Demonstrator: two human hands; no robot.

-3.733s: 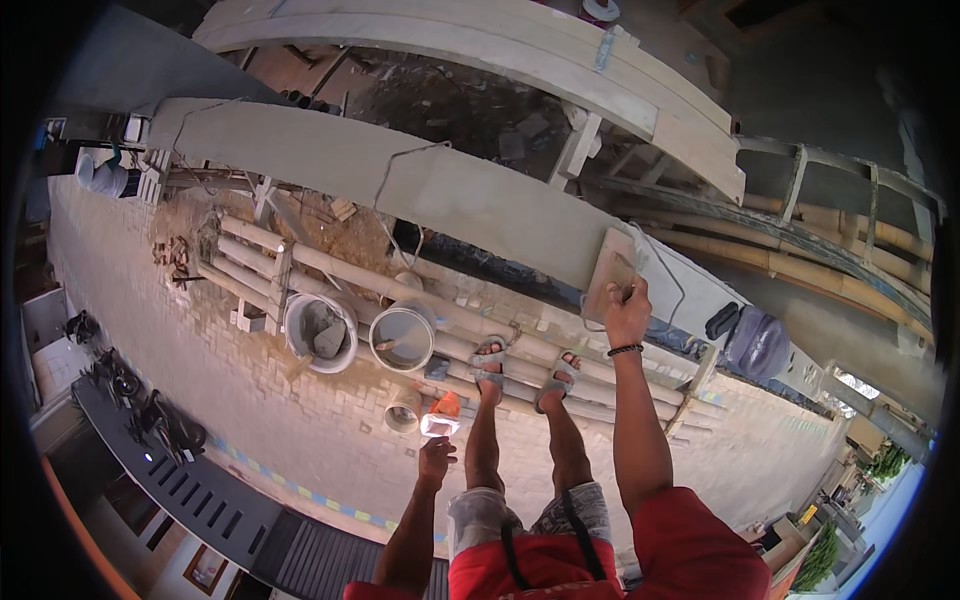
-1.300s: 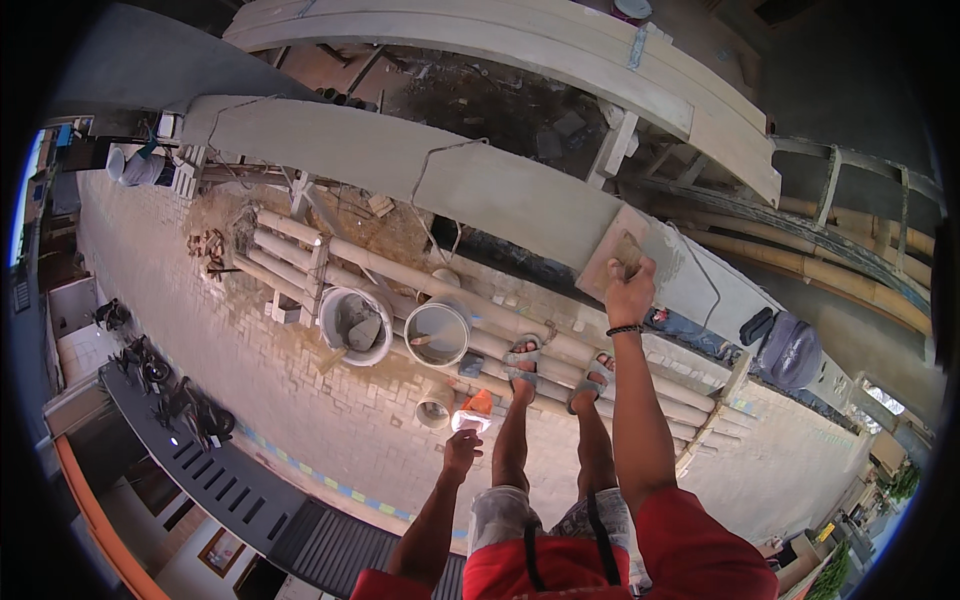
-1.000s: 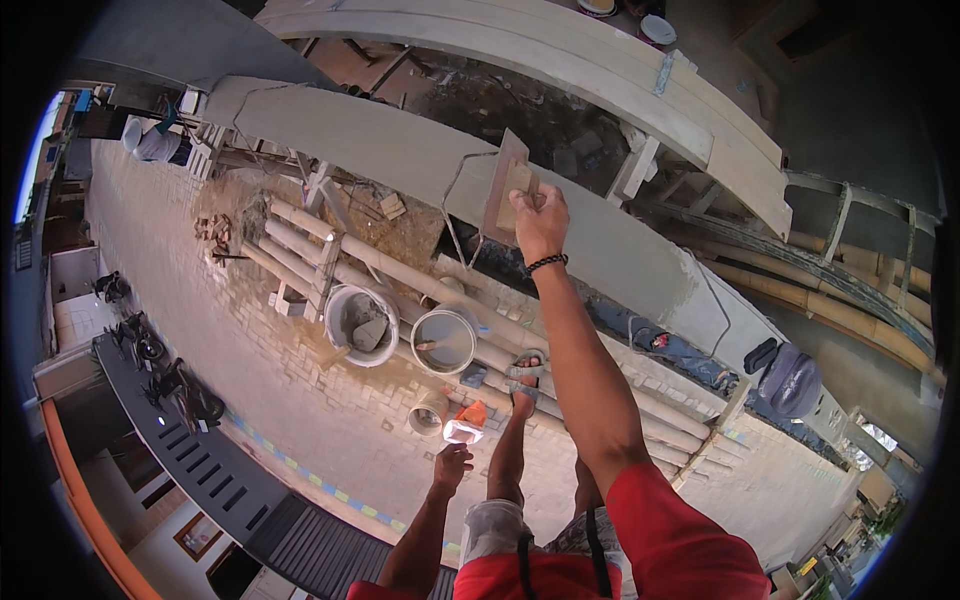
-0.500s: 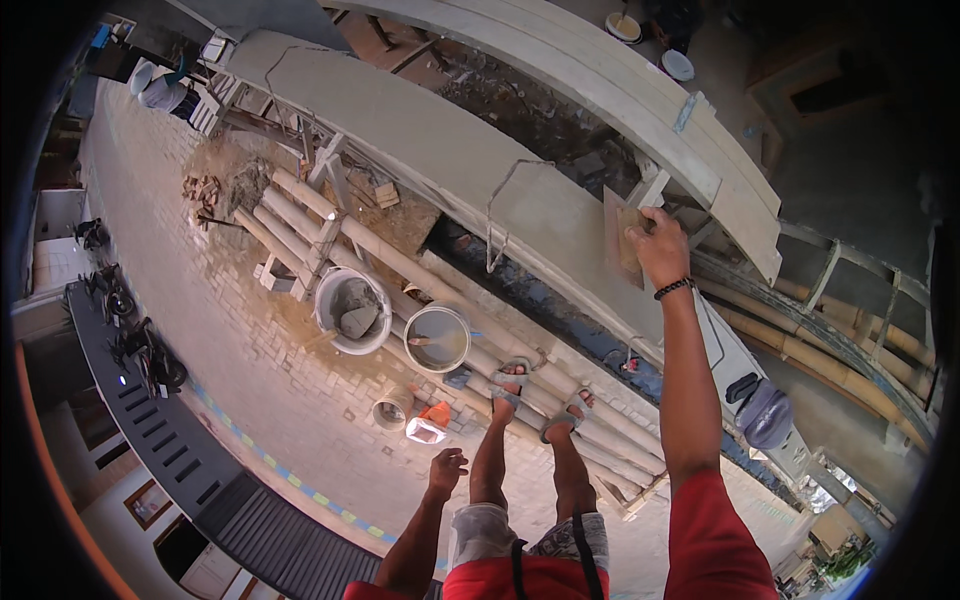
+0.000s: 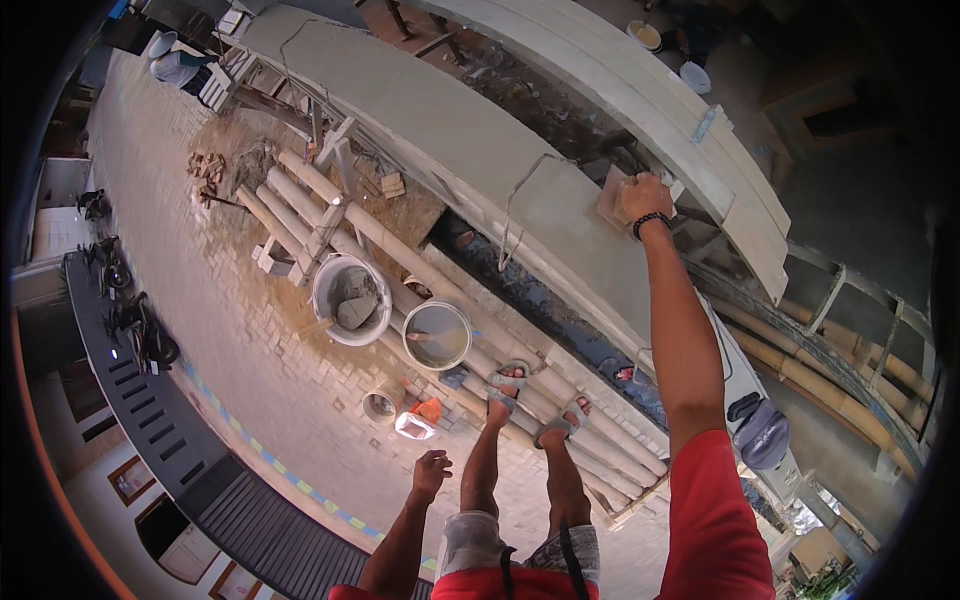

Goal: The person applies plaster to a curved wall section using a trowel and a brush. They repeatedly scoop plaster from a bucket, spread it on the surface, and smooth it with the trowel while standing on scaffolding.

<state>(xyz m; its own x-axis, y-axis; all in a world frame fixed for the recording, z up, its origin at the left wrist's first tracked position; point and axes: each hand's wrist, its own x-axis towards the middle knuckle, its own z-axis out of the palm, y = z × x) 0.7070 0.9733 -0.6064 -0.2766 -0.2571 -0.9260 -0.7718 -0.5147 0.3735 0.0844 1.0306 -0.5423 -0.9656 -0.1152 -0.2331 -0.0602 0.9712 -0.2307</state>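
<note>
My right hand [image 5: 647,199] is closed round a plastering float [image 5: 612,200], a flat rectangular blade with a grip on its back. The blade lies against the grey rendered top of a long concrete ledge [image 5: 420,105], close to its far edge. Part of the float is hidden behind my fingers. Low over the paving hangs my left hand [image 5: 431,474], its fingers loosely bent and apart, with nothing in it. Below that ledge, a white bucket [image 5: 322,312] holds grey mortar, and beside it a second bucket [image 5: 466,340] contains cloudy water.
My sandalled feet [image 5: 508,380] stand on bamboo poles [image 5: 610,450] laid along a dark ditch [image 5: 520,285]. A bent metal rod [image 5: 510,215] sticks out from the ledge. Overhead runs a pale curved beam [image 5: 640,85]. Far left, a person [image 5: 180,70] is near a wooden frame.
My right hand has drawn the float a little to the left and up over the ledge, and the blade's angle has changed. My left hand still hangs low. The whole view has shifted slightly.
</note>
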